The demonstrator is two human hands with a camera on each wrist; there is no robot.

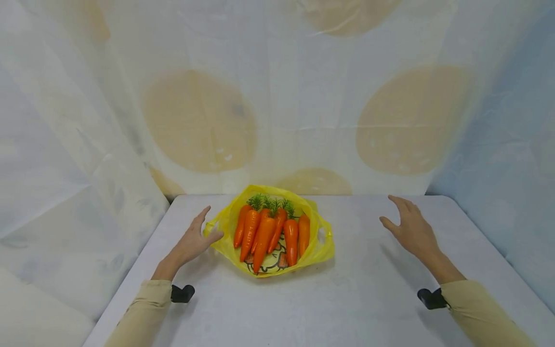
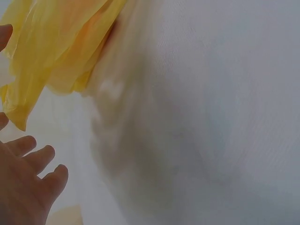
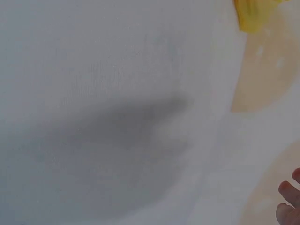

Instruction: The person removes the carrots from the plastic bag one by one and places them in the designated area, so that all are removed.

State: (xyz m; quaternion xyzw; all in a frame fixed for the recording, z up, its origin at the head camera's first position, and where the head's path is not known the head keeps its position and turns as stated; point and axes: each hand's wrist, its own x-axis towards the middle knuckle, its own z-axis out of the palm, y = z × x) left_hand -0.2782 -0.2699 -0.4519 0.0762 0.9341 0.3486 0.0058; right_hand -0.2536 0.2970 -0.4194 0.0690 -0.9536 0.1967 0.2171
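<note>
A yellow plastic bag (image 1: 323, 250) lies spread wide on the table, its mouth facing up. Inside it are several orange carrots (image 1: 264, 236) with green tops, over a black-outlined cartoon print. My left hand (image 1: 195, 241) is at the bag's left handle, fingers extended and thumb apart; whether it touches the plastic is hard to tell. In the left wrist view, the bag's corner (image 2: 28, 84) hangs close to the fingers. Well to the right of the bag, my right hand (image 1: 414, 231) hovers over the table with straight, spread fingers and holds nothing.
The white table (image 1: 295, 313) has rounded far corners. Behind it hangs a pale cloth (image 1: 303, 96) with tan round patches, and similar cloth closes off both sides. A black strap mount (image 1: 182, 294) sits on each wrist.
</note>
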